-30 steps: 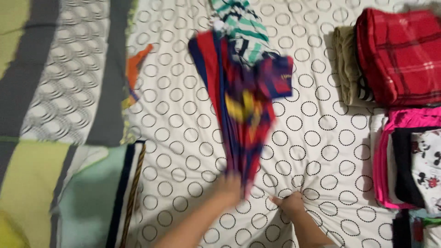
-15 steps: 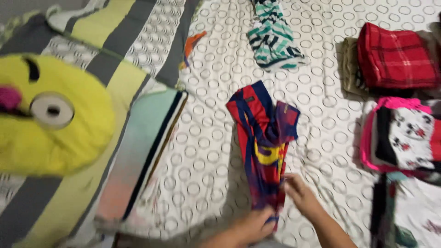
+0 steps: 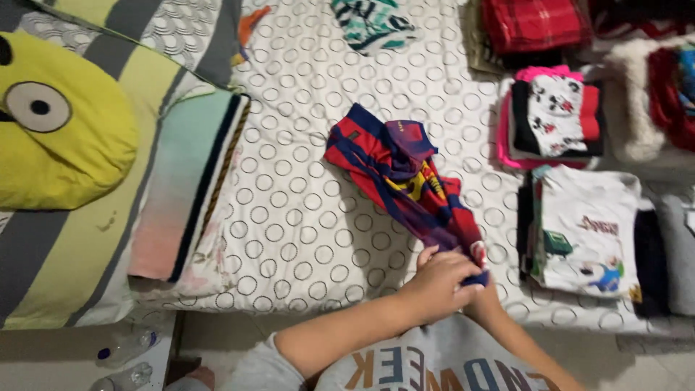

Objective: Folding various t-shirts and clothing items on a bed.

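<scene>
- The left hand (image 3: 438, 282) is closed over the near end of a crumpled red-and-blue striped jersey (image 3: 394, 170), fingers curled into the cloth.
- The right hand (image 3: 479, 279) sits mostly hidden beneath the left; it seems to pinch the same hem, though its grip cannot be told for sure.
- The jersey trails away from the hands, up and leftward across the white circle-patterned bedsheet (image 3: 304, 239).
- It looks light, limp and somewhat slick; gripping hem or shoulders should steady it.
- Right of the hands lies a folded white printed T-shirt (image 3: 586, 228); far left, a yellow round cushion (image 3: 58, 130).
</scene>
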